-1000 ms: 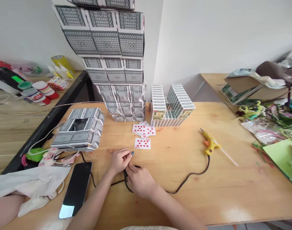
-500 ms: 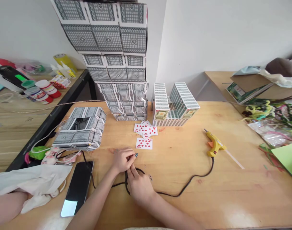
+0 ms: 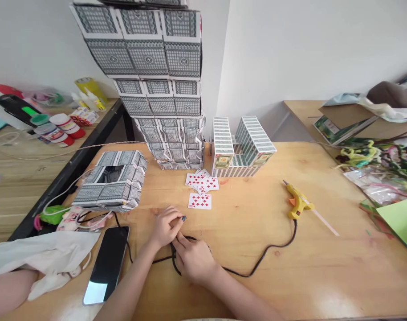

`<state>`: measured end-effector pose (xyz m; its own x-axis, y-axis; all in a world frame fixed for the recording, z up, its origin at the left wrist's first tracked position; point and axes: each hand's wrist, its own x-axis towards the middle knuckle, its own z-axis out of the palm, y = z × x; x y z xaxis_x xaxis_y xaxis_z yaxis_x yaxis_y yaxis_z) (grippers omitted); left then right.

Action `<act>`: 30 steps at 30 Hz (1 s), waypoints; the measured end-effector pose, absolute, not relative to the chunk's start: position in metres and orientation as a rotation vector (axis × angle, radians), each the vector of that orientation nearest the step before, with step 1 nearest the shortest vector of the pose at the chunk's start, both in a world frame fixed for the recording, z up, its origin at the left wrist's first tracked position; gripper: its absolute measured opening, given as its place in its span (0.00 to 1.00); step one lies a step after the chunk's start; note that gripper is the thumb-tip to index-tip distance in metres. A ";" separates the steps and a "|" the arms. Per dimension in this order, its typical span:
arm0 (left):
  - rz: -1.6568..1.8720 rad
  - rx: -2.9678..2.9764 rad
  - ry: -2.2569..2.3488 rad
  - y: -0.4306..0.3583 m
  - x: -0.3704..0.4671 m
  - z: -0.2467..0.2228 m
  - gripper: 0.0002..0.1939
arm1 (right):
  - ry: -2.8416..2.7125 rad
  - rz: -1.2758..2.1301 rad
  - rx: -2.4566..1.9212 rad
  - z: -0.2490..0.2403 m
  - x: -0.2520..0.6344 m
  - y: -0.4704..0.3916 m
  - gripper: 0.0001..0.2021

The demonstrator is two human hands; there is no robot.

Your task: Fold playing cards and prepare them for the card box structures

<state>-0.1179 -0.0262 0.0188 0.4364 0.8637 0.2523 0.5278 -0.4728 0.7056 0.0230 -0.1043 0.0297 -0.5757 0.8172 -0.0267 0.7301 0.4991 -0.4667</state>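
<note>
My left hand (image 3: 166, 226) rests near the table's front middle with its fingers curled and closed; whether anything is inside is hidden. Against it lies my right hand (image 3: 196, 261), fingers pressed together over a coil of black cord (image 3: 174, 260). What the right fingers hold, if anything, cannot be made out. Beyond the hands, face-up diamond cards (image 3: 200, 201) lie on the wooden table. A yellow glue gun (image 3: 299, 203) lies on its side to the right, a clear glue stick (image 3: 325, 222) extending from its rear.
Behind stands a tall tower of card blocks (image 3: 163, 102). A smaller card structure (image 3: 240, 147) is right of it, and a flat card frame (image 3: 113, 180) at left. A phone (image 3: 108, 263) lies by my left forearm. Another person's arm (image 3: 13, 290) rests at the far left.
Both hands have shifted very slightly left, still together over the cord. The view has moved a little; the objects on the table look unmoved.
</note>
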 end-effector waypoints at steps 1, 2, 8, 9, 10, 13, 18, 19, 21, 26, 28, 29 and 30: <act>0.827 2.160 1.154 -0.025 -0.117 0.019 0.08 | -2.542 0.641 -1.357 0.030 0.022 -0.104 0.23; 0.828 2.165 1.141 -0.023 -0.116 0.018 0.08 | -2.536 0.633 -1.388 0.029 0.020 -0.105 0.24; 0.777 2.187 1.098 -0.013 -0.107 0.015 0.08 | -2.526 0.542 -1.577 0.022 0.008 -0.109 0.27; 0.762 2.196 1.080 -0.010 -0.104 0.015 0.08 | -2.520 0.539 -1.616 0.020 0.007 -0.110 0.27; 0.750 2.205 1.064 -0.007 -0.100 0.015 0.08 | -2.505 0.548 -1.644 0.019 0.008 -0.110 0.27; 0.737 2.216 1.044 -0.002 -0.092 0.017 0.07 | -2.386 0.605 -1.627 0.017 0.013 -0.109 0.26; 0.749 2.227 1.161 -0.021 -0.102 0.019 0.08 | -2.281 0.726 -1.404 0.020 0.024 -0.111 0.21; 0.746 2.238 1.195 -0.026 -0.104 0.019 0.08 | -2.299 0.746 -1.361 0.022 0.026 -0.111 0.20; 0.736 2.258 1.240 -0.036 -0.108 0.017 0.08 | -2.345 0.775 -1.317 0.026 0.027 -0.111 0.16; 0.728 2.228 1.239 -0.036 -0.101 0.012 0.11 | -2.441 0.716 -1.441 0.030 0.024 -0.110 0.15; 0.710 2.223 1.174 -0.028 -0.097 0.012 0.13 | -2.462 0.666 -1.518 0.029 0.021 -0.110 0.16; 0.701 2.224 1.135 -0.025 -0.096 0.012 0.13 | -2.468 0.654 -1.545 0.028 0.019 -0.111 0.17; 0.697 2.224 1.103 -0.021 -0.094 0.013 0.13 | -2.466 0.648 -1.571 0.027 0.018 -0.111 0.17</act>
